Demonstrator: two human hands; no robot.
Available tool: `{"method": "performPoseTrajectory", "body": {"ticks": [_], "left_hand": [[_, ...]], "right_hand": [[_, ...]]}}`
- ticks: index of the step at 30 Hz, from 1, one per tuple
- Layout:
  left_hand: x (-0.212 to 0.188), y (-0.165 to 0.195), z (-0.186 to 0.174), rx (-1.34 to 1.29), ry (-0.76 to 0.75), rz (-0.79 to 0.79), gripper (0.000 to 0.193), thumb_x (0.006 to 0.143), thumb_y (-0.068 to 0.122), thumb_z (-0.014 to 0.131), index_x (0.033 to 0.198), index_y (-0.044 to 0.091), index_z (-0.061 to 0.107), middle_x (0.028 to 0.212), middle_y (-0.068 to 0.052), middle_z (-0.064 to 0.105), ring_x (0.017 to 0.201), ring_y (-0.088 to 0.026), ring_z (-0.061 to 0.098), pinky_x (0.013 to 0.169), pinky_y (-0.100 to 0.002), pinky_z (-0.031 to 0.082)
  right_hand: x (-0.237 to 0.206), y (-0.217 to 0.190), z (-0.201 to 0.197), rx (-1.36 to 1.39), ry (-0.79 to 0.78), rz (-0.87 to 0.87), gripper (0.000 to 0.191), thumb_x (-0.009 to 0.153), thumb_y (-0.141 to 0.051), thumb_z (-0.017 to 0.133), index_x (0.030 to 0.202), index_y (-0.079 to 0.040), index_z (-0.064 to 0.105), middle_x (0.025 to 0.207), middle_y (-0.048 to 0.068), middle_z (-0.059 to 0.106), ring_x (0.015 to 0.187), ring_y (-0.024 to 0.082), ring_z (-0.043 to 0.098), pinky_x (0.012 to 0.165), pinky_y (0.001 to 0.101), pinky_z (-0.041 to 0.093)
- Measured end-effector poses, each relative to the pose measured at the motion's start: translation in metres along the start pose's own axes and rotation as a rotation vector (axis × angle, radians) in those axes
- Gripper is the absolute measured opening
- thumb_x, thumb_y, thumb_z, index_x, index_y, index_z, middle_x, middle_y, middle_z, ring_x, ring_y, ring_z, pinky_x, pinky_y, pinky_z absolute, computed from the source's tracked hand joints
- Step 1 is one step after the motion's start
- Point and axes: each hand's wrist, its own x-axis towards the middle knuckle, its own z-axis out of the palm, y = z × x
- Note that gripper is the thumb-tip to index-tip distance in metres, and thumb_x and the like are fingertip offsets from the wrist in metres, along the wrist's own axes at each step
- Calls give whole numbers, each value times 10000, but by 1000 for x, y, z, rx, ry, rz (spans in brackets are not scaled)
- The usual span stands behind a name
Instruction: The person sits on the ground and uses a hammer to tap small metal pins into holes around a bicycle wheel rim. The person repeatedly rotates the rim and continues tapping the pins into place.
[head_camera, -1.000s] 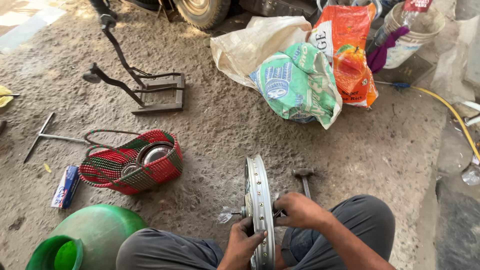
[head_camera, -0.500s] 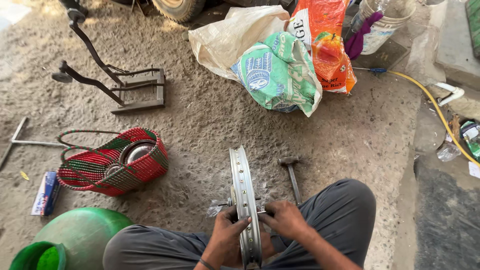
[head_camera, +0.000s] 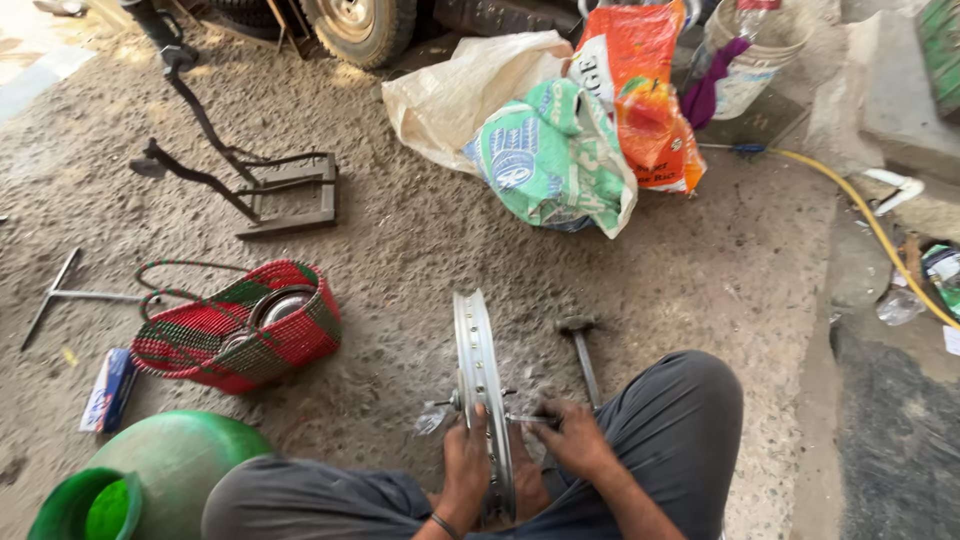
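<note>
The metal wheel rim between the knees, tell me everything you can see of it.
The wheel rim is a silvery metal hoop, dusty, with small holes along its channel. It stands upright on edge on the gritty ground, seen edge-on. An axle crosses its centre. The left hand grips its near edge; the right hand holds the axle end.

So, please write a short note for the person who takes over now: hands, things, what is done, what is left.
Left hand: grips the upright wheel rim on its edge.
Right hand: at the axle on the rim's right side, fingers closed around it.
Things: hammer on the ground just right of the rim; red-green basket to the left.
Done: rim stands between the knees.
Left: cannot tell from this view.
</note>
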Motion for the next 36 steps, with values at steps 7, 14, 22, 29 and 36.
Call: {"method": "performPoseTrajectory", "body": {"ticks": [7,14,22,29,36], "left_hand": [[46,16,-5,-103,-122,-67,398,992,338,611,908,-39,707,725,-19,669,633,-91,570,547,-296,463],[43,21,-26,-513,-151,-315,433,971,336,492,1019,-39,703,870,-107,764,786,-169,720,713,-305,599],[61,6,-49,-224,-390,-92,216,959,10,632,1154,-22,717,991,-32,755,880,-87,677,771,-272,572],[65,-11,-52,-189,-409,-41,208,976,50,622,1120,3,765,943,2,762,853,-52,665,761,-240,570],[72,-11,-63,-298,-581,-209,224,1031,133,634,1178,27,765,855,2,722,712,-62,594,654,-245,507]], "right_hand": [[11,34,12,215,-10,188,241,898,-258,747,931,-24,795,713,95,747,648,129,631,612,334,500],[42,55,34,511,24,175,207,928,-175,748,924,29,784,740,35,695,670,86,546,608,286,461],[49,60,35,621,142,322,191,903,-176,763,958,4,799,724,-9,650,630,84,487,564,284,405],[42,31,21,413,52,360,243,923,-240,753,910,1,783,638,39,592,576,96,460,530,313,399],[37,14,13,374,9,402,264,921,-284,741,938,-24,782,637,22,596,576,102,465,544,311,422]]}}
